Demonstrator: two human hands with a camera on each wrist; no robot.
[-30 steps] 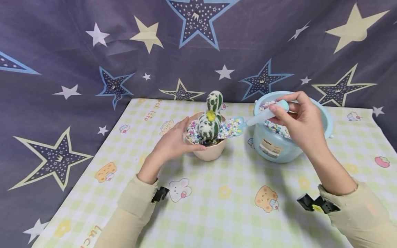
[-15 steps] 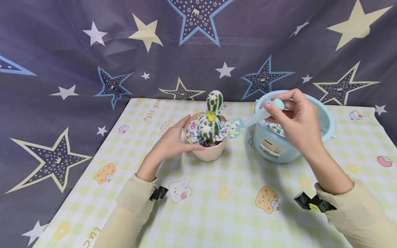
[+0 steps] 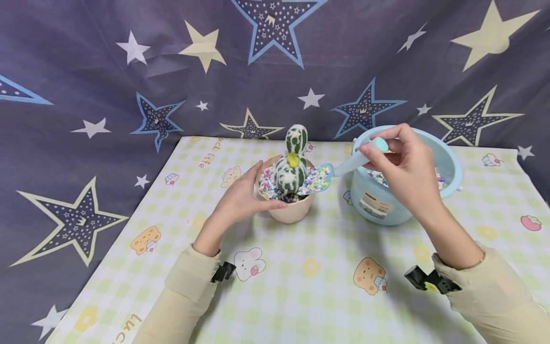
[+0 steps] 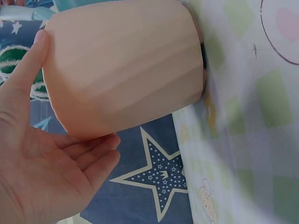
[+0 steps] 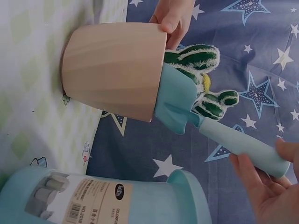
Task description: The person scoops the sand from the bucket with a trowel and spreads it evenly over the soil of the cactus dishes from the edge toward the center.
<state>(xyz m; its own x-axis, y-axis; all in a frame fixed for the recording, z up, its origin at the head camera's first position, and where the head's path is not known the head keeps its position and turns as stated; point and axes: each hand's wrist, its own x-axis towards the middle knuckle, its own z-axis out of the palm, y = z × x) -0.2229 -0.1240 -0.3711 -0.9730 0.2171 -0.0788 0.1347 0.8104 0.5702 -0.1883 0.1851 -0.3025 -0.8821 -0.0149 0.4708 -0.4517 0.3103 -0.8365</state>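
Observation:
A peach flowerpot (image 3: 291, 213) stands on the table with a fuzzy green-and-white cactus (image 3: 290, 174) in it, a yellow flower on its front. Colourful pebbles (image 3: 267, 184) lie around the cactus, with dark soil at the front. My left hand (image 3: 241, 195) holds the pot at its left side, thumb along the near rim. My right hand (image 3: 408, 169) grips the end of a light blue trowel (image 5: 177, 100) by its handle. The blade, loaded with pebbles, overlaps the pot's right rim, beside the cactus. In the right wrist view the blade's underside shows close to the rim.
A light blue bucket (image 3: 374, 215) with a paper label stands right of the pot, under my right hand, with more pebbles inside. A checked cloth (image 3: 318, 301) with cartoon prints covers the table. Behind hangs a dark star-patterned curtain (image 3: 180, 76).
My right hand has shifted left with the trowel, and the blade reaches a little further over the pot. My left hand stays on the pot.

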